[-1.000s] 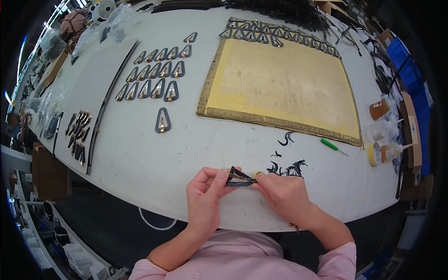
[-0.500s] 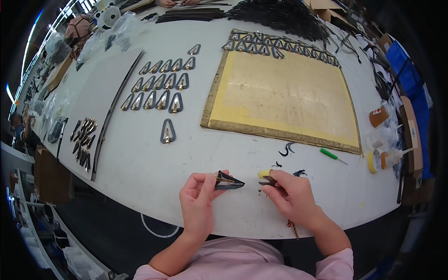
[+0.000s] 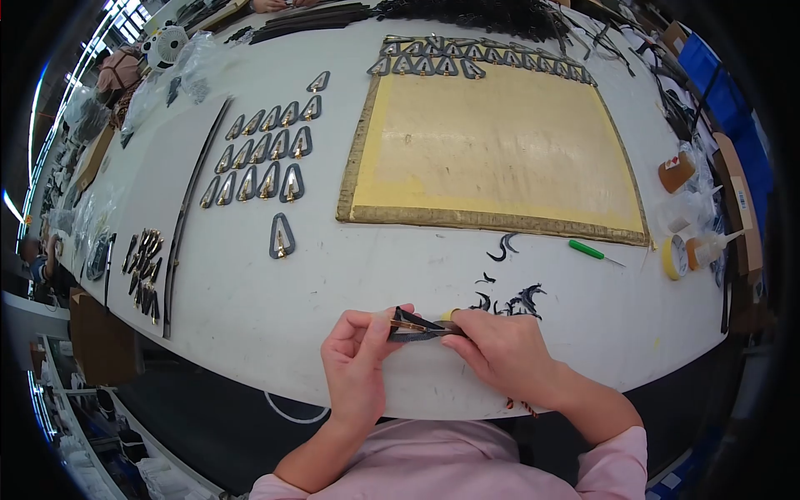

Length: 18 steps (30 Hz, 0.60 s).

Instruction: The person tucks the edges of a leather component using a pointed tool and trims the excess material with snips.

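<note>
My left hand (image 3: 357, 358) pinches a dark triangular piece with gold-coloured hardware (image 3: 410, 335) between thumb and fingers, just above the table's near edge. In my right hand (image 3: 512, 350) is a small pair of dark metal snips (image 3: 450, 327), mostly hidden by the fingers. The tips of the snips meet the pointed end of the triangular piece; I cannot tell whether the blades are closed on it. A yellow cover (image 3: 451, 316) shows on a right-hand finger. Curled black scraps (image 3: 525, 302) lie on the white table just beyond this hand.
Rows of similar triangular pieces (image 3: 292, 183) stand at left. A yellow-edged board (image 3: 500, 223) carries more along its far side. Near it lies a green-handled pointed tool (image 3: 587, 249). Tape (image 3: 675, 257) and bottles (image 3: 707, 249) are at right. A co-worker's hands (image 3: 271, 5) show at the far edge.
My right hand has moved left, bringing the snips against the tip of the triangular piece. Before, there was a gap between them. The camera view has shifted slightly, revealing more scraps.
</note>
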Motion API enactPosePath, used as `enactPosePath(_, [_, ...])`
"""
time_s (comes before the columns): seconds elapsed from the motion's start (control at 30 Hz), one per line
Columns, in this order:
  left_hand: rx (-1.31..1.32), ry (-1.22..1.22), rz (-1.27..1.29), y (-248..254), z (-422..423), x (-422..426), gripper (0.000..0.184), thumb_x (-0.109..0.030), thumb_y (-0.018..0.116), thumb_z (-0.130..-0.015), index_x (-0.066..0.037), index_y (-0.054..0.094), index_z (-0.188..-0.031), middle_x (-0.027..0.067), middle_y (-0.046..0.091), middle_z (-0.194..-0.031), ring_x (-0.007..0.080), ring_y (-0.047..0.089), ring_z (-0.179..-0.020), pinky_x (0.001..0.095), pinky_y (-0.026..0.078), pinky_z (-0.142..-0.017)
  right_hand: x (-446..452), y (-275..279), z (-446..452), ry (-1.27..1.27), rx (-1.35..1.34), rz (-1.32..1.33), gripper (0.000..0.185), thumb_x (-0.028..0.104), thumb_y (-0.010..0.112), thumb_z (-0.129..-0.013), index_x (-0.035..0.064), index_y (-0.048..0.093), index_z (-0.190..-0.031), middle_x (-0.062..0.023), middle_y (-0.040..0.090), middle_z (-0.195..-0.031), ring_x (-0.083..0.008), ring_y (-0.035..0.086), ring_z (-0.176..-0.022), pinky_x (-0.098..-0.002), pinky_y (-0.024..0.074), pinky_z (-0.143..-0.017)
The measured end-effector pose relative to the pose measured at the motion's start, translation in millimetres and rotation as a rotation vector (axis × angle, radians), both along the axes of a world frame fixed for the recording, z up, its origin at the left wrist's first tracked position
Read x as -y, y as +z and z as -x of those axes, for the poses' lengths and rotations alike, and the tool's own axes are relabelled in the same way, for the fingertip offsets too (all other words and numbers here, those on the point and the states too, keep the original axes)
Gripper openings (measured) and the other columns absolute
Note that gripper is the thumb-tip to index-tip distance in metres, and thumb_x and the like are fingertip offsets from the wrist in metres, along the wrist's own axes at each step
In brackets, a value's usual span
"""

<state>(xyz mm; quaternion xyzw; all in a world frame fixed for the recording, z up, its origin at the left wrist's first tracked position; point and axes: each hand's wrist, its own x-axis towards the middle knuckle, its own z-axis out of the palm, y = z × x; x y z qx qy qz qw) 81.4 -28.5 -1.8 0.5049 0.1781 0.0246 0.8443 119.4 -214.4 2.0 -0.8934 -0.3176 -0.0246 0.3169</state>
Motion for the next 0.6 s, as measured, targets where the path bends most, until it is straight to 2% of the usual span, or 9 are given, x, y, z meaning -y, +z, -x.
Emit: enactPosePath(0.6, [0.009,-0.035,-0.031,-1.8,0.4,-0.1,0.013,-0.012,0.054,-0.096,-0.001,0.055,-0.089,0.0219,0.066,-0.099,0.0235,0.067,-0.095,0.0353,0.056,-0.083,-6.4,-5.5,0.3,0.017,0.013,-0.004,0.021,0.028,0.06,-0.091,0.0079,0.054,-0.087,-0.0042,0.052,-0.061,-0.0205,0.053,-0.045,-0.0325,0.0397,-0.039])
